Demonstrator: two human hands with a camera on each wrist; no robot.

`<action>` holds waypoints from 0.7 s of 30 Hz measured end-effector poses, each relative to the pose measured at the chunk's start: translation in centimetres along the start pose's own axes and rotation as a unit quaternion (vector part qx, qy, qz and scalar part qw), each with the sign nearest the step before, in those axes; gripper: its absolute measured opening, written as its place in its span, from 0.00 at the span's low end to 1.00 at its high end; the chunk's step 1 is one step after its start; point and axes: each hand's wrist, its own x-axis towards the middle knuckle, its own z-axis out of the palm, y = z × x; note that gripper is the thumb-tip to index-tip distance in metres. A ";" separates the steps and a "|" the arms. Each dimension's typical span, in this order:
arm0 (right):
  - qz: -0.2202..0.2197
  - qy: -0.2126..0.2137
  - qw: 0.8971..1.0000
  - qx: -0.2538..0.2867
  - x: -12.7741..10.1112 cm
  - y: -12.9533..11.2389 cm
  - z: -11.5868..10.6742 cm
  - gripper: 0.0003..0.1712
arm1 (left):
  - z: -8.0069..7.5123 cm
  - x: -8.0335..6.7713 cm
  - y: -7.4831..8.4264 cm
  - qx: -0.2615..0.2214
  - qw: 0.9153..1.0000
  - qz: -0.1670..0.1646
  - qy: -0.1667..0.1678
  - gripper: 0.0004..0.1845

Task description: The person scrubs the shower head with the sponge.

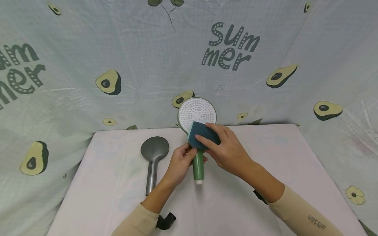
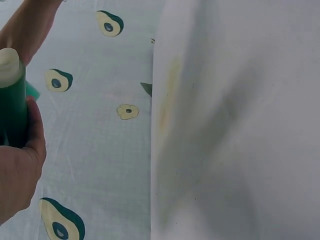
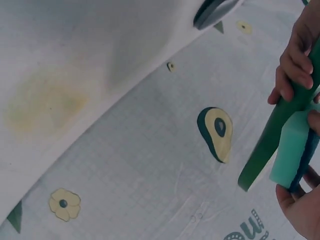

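Observation:
A green shower head (image 1: 198, 167) with a round white spray face is held up over the table. My left hand (image 1: 180, 164) grips its handle just under the head; in the left wrist view the handle's pale end (image 2: 9, 67) points toward the camera. Between the fingers and thumb of my right hand (image 1: 231, 150) is a sponge (image 1: 203, 135), dark blue on one side and light teal on the other. The sponge lies against the lower part of the spray face and the neck. In the right wrist view the sponge's teal side (image 3: 291, 145) faces the green shower head (image 3: 270, 135).
A grey shower head (image 1: 155, 149) lies face down on the white table (image 1: 118, 170), left of my left hand. A black curved piece (image 1: 166, 221) shows beside the left sleeve, and another dark piece (image 1: 260, 196) beneath the right forearm. Behind the table hangs an avocado-print cloth (image 1: 147, 65).

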 end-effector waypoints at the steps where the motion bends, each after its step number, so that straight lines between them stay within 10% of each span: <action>1: 0.003 0.003 1.000 -0.001 0.2 0.2 0.0 0.36 | 0.0 0.0 0.0 0.006 1.000 -0.001 -0.004 0.23; 21: 0.098 0.038 0.994 0.009 6.4 5.4 -1.6 0.31 | 0.2 0.2 0.7 -0.015 1.000 -0.014 -0.022 0.22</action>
